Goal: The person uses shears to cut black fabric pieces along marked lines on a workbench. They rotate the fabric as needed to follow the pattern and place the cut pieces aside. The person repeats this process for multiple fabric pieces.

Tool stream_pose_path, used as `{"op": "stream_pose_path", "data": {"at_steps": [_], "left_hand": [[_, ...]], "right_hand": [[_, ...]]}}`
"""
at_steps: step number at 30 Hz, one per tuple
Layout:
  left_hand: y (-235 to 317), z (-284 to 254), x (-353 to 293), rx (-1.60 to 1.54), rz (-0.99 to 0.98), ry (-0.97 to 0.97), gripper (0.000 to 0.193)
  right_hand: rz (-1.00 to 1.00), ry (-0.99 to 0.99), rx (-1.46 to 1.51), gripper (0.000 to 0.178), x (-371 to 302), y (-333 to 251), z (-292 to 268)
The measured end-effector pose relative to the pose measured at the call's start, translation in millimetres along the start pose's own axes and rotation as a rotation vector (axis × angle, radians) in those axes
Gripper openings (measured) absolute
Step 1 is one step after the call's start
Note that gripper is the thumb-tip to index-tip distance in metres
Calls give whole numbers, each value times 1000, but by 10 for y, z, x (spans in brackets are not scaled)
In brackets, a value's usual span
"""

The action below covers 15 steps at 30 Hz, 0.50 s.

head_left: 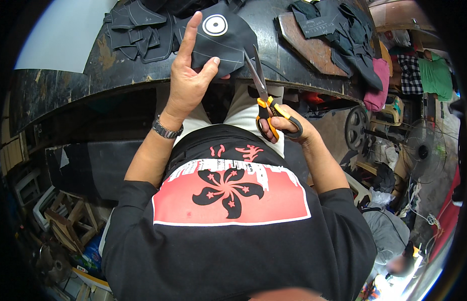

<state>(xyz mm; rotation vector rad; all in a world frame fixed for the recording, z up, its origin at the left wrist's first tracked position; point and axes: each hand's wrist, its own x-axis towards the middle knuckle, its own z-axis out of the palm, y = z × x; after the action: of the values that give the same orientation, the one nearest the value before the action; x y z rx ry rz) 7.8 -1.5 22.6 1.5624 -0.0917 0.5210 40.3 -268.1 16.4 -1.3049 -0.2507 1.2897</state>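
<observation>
Black and smooth, with thin pale lines drawn across it, the sheet is at the near side of the dark worktop. A round white disc with a black ring lies on the sheet's far part. At the sheet's near left side, the left hand has its thumb on top and a fingertip showing from beneath, so its grip is closed in a pinch on the sheet; the index finger is stretched out straight, apart from that pinch. A metal-banded watch circles the wrist. Just right of the sheet, the right hand has its grip closed around the handles of orange-and-black scissors. The blades stand slightly parted, their tips at the sheet's right edge; whether they touch it I cannot tell. Left of the sheet lies a pile of cut dark pieces, some with pale outlines. Well right of the sheet, a brown board carries loosely heaped dark scraps, and farther right is a pink cloth.
</observation>
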Motion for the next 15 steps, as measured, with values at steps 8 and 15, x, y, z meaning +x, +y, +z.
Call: {"op": "stream_pose_path", "data": {"at_steps": [8,15], "left_hand": [[-63,-181,4,35,-26,-165,78],[-108,-129,-86,-42,-183,71,54]], "right_hand": [[78,22,3,43,-4,48,62],[105,77,-167,34,53,40,129]]}}
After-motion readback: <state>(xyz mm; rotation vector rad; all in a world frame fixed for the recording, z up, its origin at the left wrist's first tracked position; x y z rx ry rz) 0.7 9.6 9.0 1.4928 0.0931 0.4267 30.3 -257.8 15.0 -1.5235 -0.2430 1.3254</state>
